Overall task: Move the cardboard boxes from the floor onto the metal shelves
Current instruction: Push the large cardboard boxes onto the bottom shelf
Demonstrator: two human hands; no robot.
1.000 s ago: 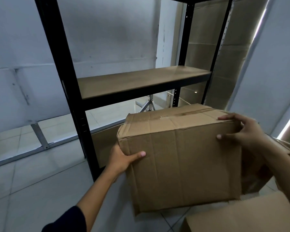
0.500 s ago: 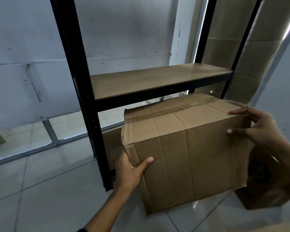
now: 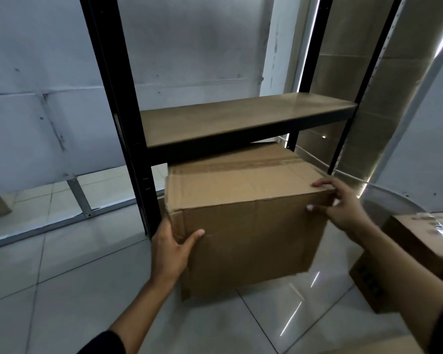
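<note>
Under the bare middle shelf [image 3: 241, 121], box [image 3: 243, 226] sits half-entered in the lower bay, left hand [image 3: 170, 251] gripping its near-left edge, right hand [image 3: 343, 203] clamped over its top-right corner; judged unseated, with another box [image 3: 414, 251] on the floor [image 3: 62, 290].

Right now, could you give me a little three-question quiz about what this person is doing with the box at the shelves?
1. True or false: both hands grip the large cardboard box.
2. Where does the left hand hold it? A) lower left corner B) top flap C) underneath the far side
3. Fill in: the wooden shelf board lies ___ the box's top.

Key: 1 true, the right hand grips the upper right corner; 2 A; 3 above.
</note>
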